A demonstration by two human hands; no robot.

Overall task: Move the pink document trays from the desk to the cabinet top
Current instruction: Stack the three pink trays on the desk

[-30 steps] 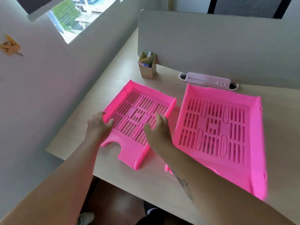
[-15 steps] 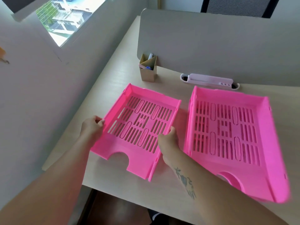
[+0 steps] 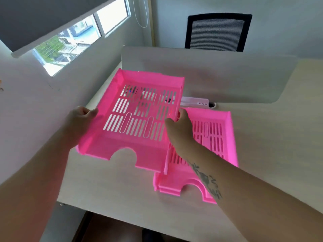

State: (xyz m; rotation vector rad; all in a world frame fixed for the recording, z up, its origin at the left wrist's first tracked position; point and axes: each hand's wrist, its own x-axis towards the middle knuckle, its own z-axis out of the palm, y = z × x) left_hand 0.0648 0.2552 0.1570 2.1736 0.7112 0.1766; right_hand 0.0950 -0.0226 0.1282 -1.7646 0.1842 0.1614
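A pink slotted document tray [image 3: 139,151] hangs in the air above the desk, held level by both hands. My left hand [image 3: 80,117] grips its left wall. My right hand [image 3: 178,126] grips its right wall. The lifted tray overlaps the left edge of a second pink tray [image 3: 229,137], which lies flat on the light wooden desk [image 3: 111,187]. My right forearm crosses over that second tray's front. The cabinet top is out of view.
A grey divider panel [image 3: 218,74] stands along the desk's back, with a white pen holder [image 3: 201,103] at its foot. A black mesh chair [image 3: 218,30] is behind it. The wall and a window [image 3: 73,41] are close on the left.
The left tray has been lifted off the desk and carried up and to the right, over the second tray's edge. Both hands kept their grip on its sides. The view has tilted up.
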